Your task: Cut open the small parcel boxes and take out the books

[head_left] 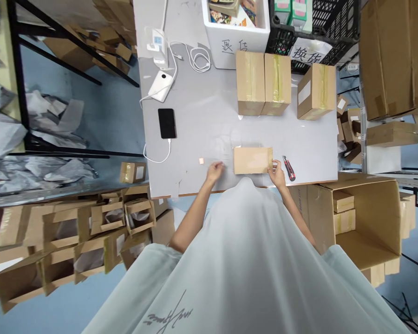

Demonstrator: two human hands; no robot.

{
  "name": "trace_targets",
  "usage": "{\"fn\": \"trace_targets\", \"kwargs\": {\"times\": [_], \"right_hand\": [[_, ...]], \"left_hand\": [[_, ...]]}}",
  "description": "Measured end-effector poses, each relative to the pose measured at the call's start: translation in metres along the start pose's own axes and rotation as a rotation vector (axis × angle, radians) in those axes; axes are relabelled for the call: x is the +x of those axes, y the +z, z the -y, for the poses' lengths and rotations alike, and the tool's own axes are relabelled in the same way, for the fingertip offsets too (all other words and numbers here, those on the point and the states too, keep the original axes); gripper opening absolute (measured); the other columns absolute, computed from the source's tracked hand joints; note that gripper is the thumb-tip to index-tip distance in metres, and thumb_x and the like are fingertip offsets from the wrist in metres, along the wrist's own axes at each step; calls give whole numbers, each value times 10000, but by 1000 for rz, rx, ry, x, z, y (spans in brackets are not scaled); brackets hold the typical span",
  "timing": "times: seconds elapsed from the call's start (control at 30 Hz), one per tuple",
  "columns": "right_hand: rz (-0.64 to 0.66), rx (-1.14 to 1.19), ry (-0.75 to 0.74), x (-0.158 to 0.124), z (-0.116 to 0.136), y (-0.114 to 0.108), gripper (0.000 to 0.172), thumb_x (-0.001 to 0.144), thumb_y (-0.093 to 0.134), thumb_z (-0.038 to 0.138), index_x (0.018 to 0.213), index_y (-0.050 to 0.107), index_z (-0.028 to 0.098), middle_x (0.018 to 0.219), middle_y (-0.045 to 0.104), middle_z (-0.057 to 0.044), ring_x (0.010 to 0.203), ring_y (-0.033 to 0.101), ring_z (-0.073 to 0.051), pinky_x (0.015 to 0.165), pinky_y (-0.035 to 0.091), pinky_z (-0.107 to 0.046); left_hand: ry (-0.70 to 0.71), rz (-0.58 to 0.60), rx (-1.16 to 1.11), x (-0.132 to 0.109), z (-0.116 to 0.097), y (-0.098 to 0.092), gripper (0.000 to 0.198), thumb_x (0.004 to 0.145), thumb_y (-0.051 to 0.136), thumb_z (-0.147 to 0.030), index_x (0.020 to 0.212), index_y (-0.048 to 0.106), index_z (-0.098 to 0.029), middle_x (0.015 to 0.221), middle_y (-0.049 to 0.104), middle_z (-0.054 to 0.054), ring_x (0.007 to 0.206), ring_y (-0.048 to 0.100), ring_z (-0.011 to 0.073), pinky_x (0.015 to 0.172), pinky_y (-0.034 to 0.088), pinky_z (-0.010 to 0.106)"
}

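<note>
A small cardboard box [252, 160] lies near the front edge of the grey table. My right hand [277, 173] is at its right end, thumb and fingers closed on that edge. My left hand [215, 171] hovers over the table to the left of the box, apart from it. Its fingers are drawn together, and what they hold, if anything, is too small to make out. To the right of my right hand lies a red and black box cutter [289, 168]. A small pale square piece [201, 161] rests left of my left hand.
Taped boxes [251, 83] stand at the back, before a white foam bin [238, 41] and a black crate [282, 39]. A phone [167, 123], power bank [160, 86] and cables lie left. A large open carton [367, 183] stands right, below the table.
</note>
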State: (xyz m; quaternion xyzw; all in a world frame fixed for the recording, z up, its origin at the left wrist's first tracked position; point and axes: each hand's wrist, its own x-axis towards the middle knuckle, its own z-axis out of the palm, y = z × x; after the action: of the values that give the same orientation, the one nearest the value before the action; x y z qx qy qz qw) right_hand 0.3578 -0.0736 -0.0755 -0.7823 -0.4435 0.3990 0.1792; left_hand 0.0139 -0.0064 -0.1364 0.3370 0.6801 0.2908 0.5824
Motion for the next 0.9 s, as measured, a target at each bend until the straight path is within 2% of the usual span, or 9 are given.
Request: {"fn": "trace_targets", "kwargs": {"times": [0.1,0.2,0.3,0.37,0.47,0.53,0.63,0.73,0.9], "right_hand": [[-31,100,54,0,-4,1,719,913,675,644,1474,516,223,1376,785,-210,1192,803,-342,1102,625,-565],[-6,237,52,-2,-6,3,850,802,778,768,1413,600,205,1427,762,-214,1298,759,-331,1173,602,-549],[58,326,48,-4,-5,2,937,710,856,795,1397,644,193,1473,740,-208,1339,731,-342,1166,619,-554],[65,351,46,-5,-2,-2,943,701,878,775,1416,655,201,1486,733,-194,1355,719,-349,1148,638,-564],[28,385,-19,-2,4,-11,854,760,856,750,1410,682,224,1492,733,-173,1408,696,-356,1195,615,-588],[14,420,-81,3,10,-17,794,818,818,740,1402,695,216,1507,729,-183,1426,696,-361,1227,596,-586],[26,432,-138,14,18,-22,729,887,765,724,1399,706,208,1531,729,-188,1389,730,-362,1225,601,-572],[65,387,-158,23,22,-21,685,917,731,720,1388,724,223,1513,751,-163,1335,765,-353,1219,607,-563],[104,360,-156,30,15,-16,715,902,743,703,1431,704,223,1547,727,-159,1324,773,-356,1211,609,-566]], "left_hand": [[-69,146,7,-21,4,34,372,895,795,-550,1004,781,-195,906,821,94,836,781,247,842,669,397],[-102,204,8,-33,5,48,353,940,754,-540,1003,781,-194,977,841,117,846,788,258,859,668,416],[-115,196,2,-38,3,43,344,962,745,-487,1119,779,-183,1134,846,160,893,809,278,912,666,459],[-112,165,-1,-39,0,35,377,981,734,-472,1218,763,-180,1254,827,188,989,823,300,977,656,490],[-37,110,-12,-43,-6,24,419,1007,722,-459,1338,737,-201,1403,789,186,1297,767,326,1127,603,501],[53,79,-23,-45,-12,18,434,1017,724,-451,1383,728,-219,1444,780,167,1422,704,320,1185,572,498],[128,43,-47,-46,-20,16,424,1012,746,-429,1387,734,-231,1448,782,150,1402,714,300,1196,573,482],[104,26,-69,-44,-24,17,396,984,783,-410,1335,757,-229,1426,790,142,1344,741,290,1176,596,464],[72,33,-92,-41,-20,20,374,941,808,-396,1268,776,-216,1415,794,143,1271,769,293,1153,614,491]]}}
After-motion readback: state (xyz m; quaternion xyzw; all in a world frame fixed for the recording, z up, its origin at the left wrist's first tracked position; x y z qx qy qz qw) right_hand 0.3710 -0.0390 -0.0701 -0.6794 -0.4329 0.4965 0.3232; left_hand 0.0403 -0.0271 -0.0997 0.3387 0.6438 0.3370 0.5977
